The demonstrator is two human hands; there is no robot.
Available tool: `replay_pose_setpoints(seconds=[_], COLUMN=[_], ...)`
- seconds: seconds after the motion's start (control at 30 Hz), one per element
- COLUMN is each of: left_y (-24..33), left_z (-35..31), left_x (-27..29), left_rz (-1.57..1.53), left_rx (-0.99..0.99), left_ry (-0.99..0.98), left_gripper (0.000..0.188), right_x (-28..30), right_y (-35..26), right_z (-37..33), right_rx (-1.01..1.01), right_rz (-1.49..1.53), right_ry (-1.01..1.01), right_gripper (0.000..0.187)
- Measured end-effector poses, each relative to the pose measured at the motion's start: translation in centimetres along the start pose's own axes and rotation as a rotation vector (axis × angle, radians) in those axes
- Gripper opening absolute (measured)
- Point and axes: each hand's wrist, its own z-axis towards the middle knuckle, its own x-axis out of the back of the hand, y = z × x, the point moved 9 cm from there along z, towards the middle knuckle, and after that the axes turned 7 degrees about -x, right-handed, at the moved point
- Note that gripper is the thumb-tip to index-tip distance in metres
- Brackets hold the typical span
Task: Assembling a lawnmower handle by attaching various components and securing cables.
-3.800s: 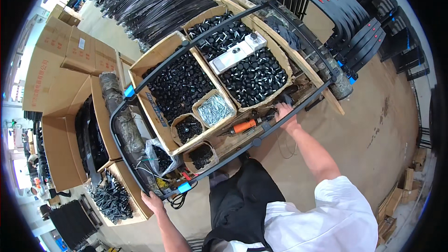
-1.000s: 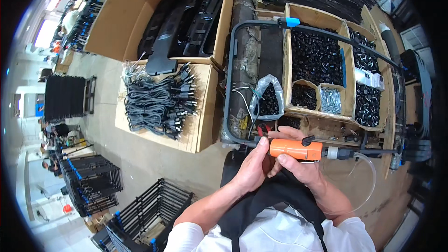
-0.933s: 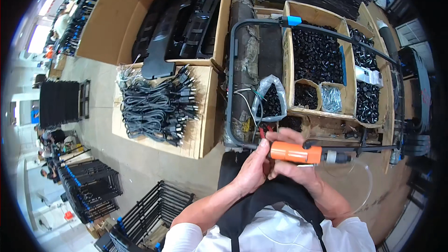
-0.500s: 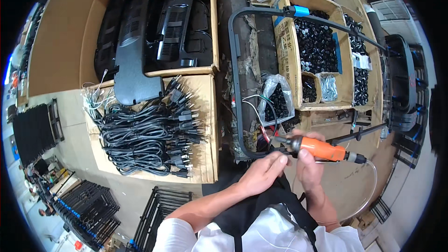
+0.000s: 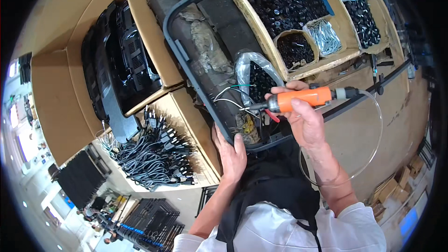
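In my right hand (image 5: pixel 308 126) is an orange air screwdriver (image 5: pixel 305 97), its bit pointing left over the bench. A clear hose (image 5: pixel 377 135) runs from its rear end and loops down beside my forearm. My left hand (image 5: pixel 231 158) grips the lower left of a black tubular frame (image 5: pixel 179 56), thumb on the inner side and fingers on the outer. White and green wires (image 5: pixel 225 94) stick up inside the frame near the bit. Behind the screwdriver lies a clear plastic bag (image 5: pixel 243 72) of small black parts, and something red (image 5: pixel 272 115) shows just below the tool.
Bundled black power cords (image 5: pixel 149 158) lie on a cardboard box at left, beside a large carton (image 5: pixel 56 98) of black plastic panels. Farther back, a cardboard tray (image 5: pixel 322 70) holds black caps, screws (image 5: pixel 323 37) and small dark parts. More black frames (image 5: pixel 149 219) stand on the floor.
My left hand has left the spot beside the screwdriver tip and moved left onto the frame. The screwdriver has shifted slightly and points more level. The whole view has turned and come closer to the bench.
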Motion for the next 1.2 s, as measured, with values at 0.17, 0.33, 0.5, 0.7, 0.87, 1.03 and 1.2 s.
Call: replay_pose_setpoints(seconds=[0.17, 0.33, 0.5, 0.7, 0.87, 1.03, 1.2], left_y=[-0.8, 0.7, 0.0, -0.6, -0.8, -0.4, 0.0], left_z=[-1.4, -4.6, -4.8, -5.1, -4.9, -5.1, -4.9], left_x=[-1.3, -2.5, -3.3, -3.5, -4.0, -3.6, -4.4], left_rz=[-0.29, -0.135, -0.139, -0.173, -0.235, -0.288, -0.48], left_rx=[0.085, -0.017, 0.056, 0.035, 0.019, 0.011, 0.018], left_ry=[-0.002, -0.025, 0.04, 0.059, 0.045, 0.03, 0.014], left_gripper=[0.083, 0.092, 0.1, 0.104, 0.104, 0.103, 0.102], right_x=[2.2, 3.0, 4.2, 5.3, 2.8, 5.3, 3.3], right_y=[2.3, 3.3, 3.9, 3.5, 7.1, 1.9, 7.6], right_z=[-0.2, -1.5, -1.6, -2.7, -3.9, -3.7, -4.4], right_rx=[-0.118, -0.206, -0.214, -0.119, -0.152, 0.051, -0.055], right_rz=[0.081, 0.084, 0.036, -0.014, -0.01, 0.045, -0.129], right_ry=[0.072, 0.073, 0.122, 0.186, 0.211, 0.262, 0.252], right_gripper=[0.029, 0.033, 0.029, 0.03, 0.029, 0.026, 0.031])
